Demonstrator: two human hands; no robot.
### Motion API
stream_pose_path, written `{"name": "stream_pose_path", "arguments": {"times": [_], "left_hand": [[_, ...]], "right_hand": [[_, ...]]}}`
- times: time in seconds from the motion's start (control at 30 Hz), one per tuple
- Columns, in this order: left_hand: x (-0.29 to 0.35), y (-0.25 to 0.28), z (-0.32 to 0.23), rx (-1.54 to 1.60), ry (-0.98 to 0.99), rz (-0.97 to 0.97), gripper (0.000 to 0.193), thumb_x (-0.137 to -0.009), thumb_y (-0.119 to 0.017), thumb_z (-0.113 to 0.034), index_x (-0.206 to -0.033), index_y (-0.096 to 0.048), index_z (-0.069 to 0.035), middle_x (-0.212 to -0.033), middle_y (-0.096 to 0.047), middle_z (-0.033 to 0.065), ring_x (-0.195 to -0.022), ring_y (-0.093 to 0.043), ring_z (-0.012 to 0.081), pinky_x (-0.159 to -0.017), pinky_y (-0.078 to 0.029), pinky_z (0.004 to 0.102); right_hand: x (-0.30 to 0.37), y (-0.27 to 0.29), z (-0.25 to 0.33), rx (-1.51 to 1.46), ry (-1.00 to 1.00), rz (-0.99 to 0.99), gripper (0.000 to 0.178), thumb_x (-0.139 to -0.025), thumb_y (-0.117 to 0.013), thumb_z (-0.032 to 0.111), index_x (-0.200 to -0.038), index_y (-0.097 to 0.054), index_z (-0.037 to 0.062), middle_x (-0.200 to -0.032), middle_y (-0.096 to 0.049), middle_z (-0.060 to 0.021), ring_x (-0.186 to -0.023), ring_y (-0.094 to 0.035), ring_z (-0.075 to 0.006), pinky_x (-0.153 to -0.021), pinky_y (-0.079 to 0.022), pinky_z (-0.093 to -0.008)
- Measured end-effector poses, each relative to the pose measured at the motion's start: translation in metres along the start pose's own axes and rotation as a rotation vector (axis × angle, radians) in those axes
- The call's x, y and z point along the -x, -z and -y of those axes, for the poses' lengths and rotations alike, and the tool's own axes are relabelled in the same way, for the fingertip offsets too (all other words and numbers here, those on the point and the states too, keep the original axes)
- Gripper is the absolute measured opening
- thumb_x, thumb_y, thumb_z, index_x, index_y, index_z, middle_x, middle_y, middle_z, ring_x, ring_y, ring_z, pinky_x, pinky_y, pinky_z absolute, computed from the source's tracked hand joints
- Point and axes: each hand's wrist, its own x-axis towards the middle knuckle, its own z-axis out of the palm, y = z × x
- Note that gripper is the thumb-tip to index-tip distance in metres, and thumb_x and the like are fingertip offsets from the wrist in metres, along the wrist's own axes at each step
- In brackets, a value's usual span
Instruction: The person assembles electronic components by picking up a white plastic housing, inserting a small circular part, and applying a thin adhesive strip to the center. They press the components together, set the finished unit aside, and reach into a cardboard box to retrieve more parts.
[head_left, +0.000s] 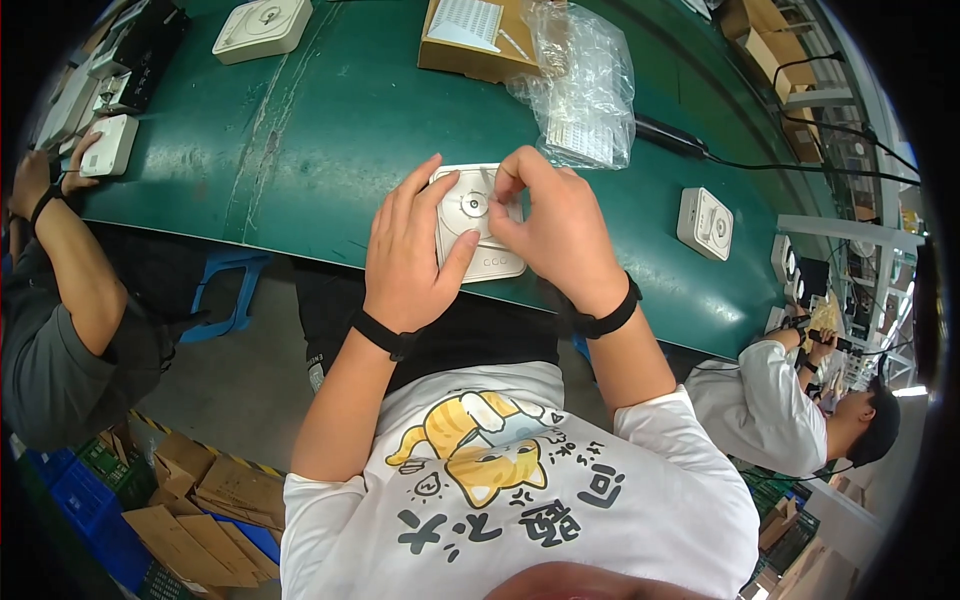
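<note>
In front of me at the table's near edge lies a white, square, turntable-like device (pixel 474 204) with a round disc, a metal hub and a row of small buttons. My left hand (pixel 408 245) rests over its left side, fingers stretched out and thumb lying on the top face. At the device's upper right, my right hand (pixel 550 215) is closed in a pinch, thumb and forefinger close to the disc's right edge. Whatever sits between those fingertips is too small and too covered to make out.
On the green table (pixel 330 150) are similar white devices, one far left (pixel 262 28) and one right (pixel 706 223). A cardboard box (pixel 470 45), a clear plastic bag (pixel 590 90) and a black cabled tool (pixel 670 135) lie beyond. A co-worker's hand (pixel 84 160) touches another device.
</note>
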Motion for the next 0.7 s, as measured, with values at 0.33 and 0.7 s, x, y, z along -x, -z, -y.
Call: {"name": "stream_pose_path", "arguments": {"times": [0.33, 0.7], "left_hand": [[0.001, -0.001, 0.003, -0.003, -0.003, -0.024, 0.064, -0.107, -0.080, -0.028, -0.162, -0.062, -0.002, -0.174, -0.057, 0.0235, -0.150, -0.061, 0.0469, -0.127, -0.047, 0.0559], [0.001, 0.001, 0.001, 0.000, 0.006, 0.001, 0.063, -0.108, -0.078, -0.025, -0.164, -0.059, -0.002, -0.177, -0.056, 0.0244, -0.154, -0.059, 0.0464, -0.131, -0.044, 0.0560]], "right_hand": [[0.019, 0.005, 0.005, -0.438, -0.331, -0.006, 0.030, -0.095, -0.091, 0.004, -0.123, -0.083, 0.0062, -0.104, -0.086, -0.0005, -0.080, -0.067, -0.0095, -0.079, -0.057, -0.0262], [0.021, -0.005, -0.005, -0.134, -0.124, -0.025, 0.027, -0.096, -0.090, 0.002, -0.123, -0.087, 0.0073, -0.105, -0.088, -0.0032, -0.081, -0.071, -0.0135, -0.081, -0.060, -0.0288]]}}
